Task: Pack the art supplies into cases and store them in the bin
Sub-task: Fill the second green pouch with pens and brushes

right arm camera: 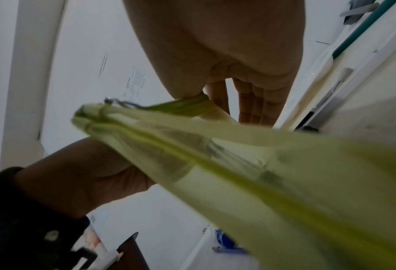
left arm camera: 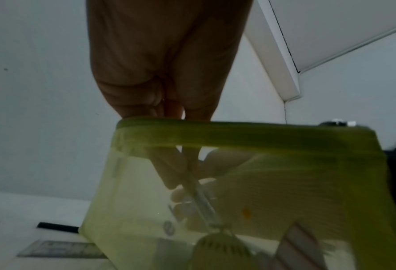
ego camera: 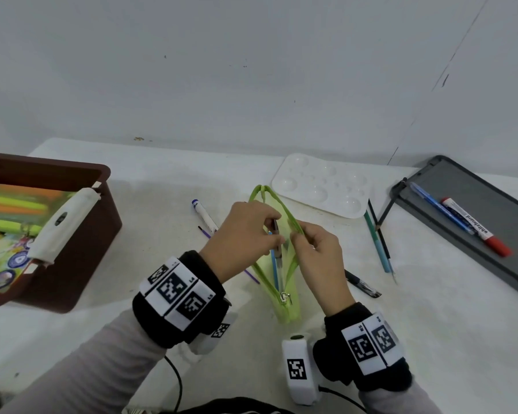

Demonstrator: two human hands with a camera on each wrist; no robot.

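A green mesh pouch [ego camera: 289,312] stands unzipped at the table's middle, its zipper pull [ego camera: 284,297] at the near end. My left hand [ego camera: 274,231] reaches into the opening from the left and pinches a dark pen [ego camera: 277,252] that points down into the pouch beside a blue pen [ego camera: 273,270]. Through the mesh of the pouch [left arm camera: 284,182] the left fingers [left arm camera: 180,182] show around that pen. My right hand [ego camera: 299,237] pinches the pouch's right zipper edge. From the right wrist the pouch [right arm camera: 238,173] runs below the right hand [right arm camera: 227,54].
A brown bin [ego camera: 102,210] with colourful cases stands at the left. A white palette [ego camera: 323,183] lies behind the pouch. On the right, a grey tray [ego camera: 467,186] holds a red whiteboard marker [ego camera: 473,225] and a blue pen [ego camera: 440,207]. Loose: white marker [ego camera: 205,215], black pen [ego camera: 362,283], teal pencils [ego camera: 377,243].
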